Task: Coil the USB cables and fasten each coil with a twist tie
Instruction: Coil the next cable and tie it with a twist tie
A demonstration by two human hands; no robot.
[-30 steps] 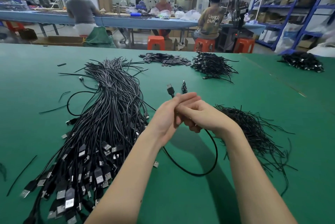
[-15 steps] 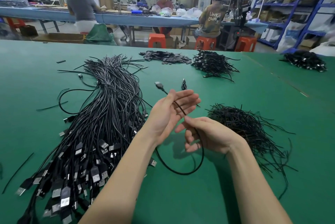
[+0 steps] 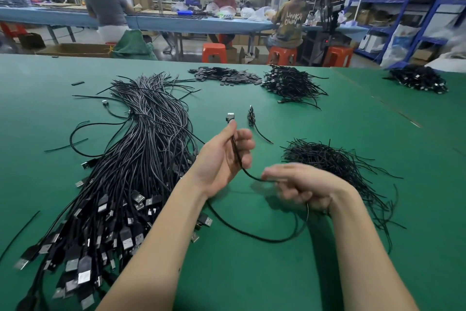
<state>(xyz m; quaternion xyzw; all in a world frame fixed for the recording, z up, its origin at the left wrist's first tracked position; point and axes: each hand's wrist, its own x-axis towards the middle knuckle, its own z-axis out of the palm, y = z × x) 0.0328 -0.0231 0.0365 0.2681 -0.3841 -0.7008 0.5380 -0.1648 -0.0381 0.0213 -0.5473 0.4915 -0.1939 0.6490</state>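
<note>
Right hand (image 3: 300,187): motion-blurred; finger positions and its grip on the USB cable (image 3: 237,157) cannot be resolved. The cable passes out of sight behind that hand and under the left forearm. Both forearms are cut off by the bottom edge. The large bundle of USB cables (image 3: 121,179) runs off the lower left corner. Pile of twist ties (image 3: 335,167): partly hidden behind the right wrist. Items in the far pile (image 3: 227,75) are too small to identify.

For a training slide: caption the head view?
Left hand and right hand coil a USB cable beside loose cables.
</note>
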